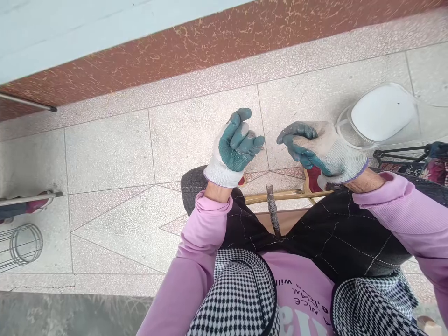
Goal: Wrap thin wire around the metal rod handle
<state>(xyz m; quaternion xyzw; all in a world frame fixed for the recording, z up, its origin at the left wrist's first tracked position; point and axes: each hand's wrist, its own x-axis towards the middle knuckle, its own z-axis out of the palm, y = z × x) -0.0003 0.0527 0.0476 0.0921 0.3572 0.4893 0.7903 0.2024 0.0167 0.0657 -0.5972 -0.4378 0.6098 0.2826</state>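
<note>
Both my hands wear white knit gloves with green-grey coated palms and are held above my lap, apart from each other. My left hand (238, 142) is turned palm up, its fingers loosely bent and apart, with nothing plainly in it. The fingers of my right hand (317, 149) are pressed together at the tips; whatever they pinch is too fine to name. Faint hair-thin strands show near the fingertips. Between my thighs, below the hands, a stick wrapped in thin wire (272, 210) stands up.
To the right is a white-lidded container (383, 112), near a folding frame with dark patterned cloth (436, 165). A wire basket (26, 245) lies at the left. Beyond the tiled floor (108, 149) runs a reddish-brown wall base (168, 53). Checked sleeve covers (241, 289) lie by my torso.
</note>
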